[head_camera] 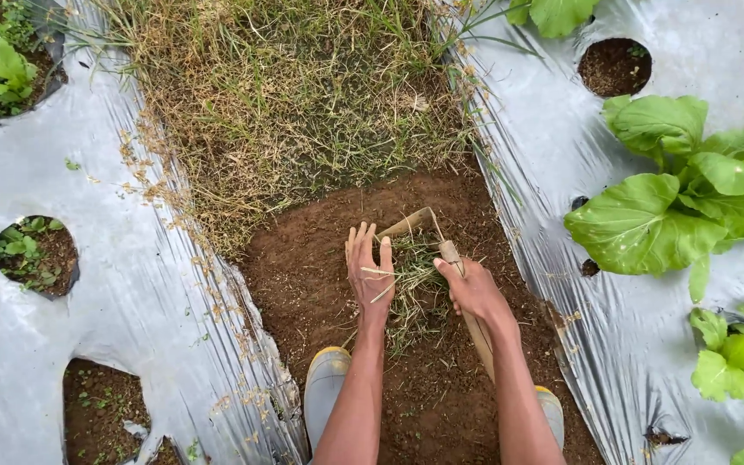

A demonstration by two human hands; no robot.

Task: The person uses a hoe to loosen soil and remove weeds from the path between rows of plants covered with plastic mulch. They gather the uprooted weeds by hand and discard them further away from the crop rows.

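Wooden-handled hoe (441,245) — blade seemingly curved, in right hand (474,288).

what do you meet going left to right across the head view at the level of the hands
Silver plastic mulch sheet → planting hole with small weeds → bare soil path → left hand → cut grass clump → right hand → leafy green plant

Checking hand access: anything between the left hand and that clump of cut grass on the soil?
Nothing visible. The left hand already lies on the grass clump, with loose blades across its fingers. The right hand holds the hoe against the clump's other side.
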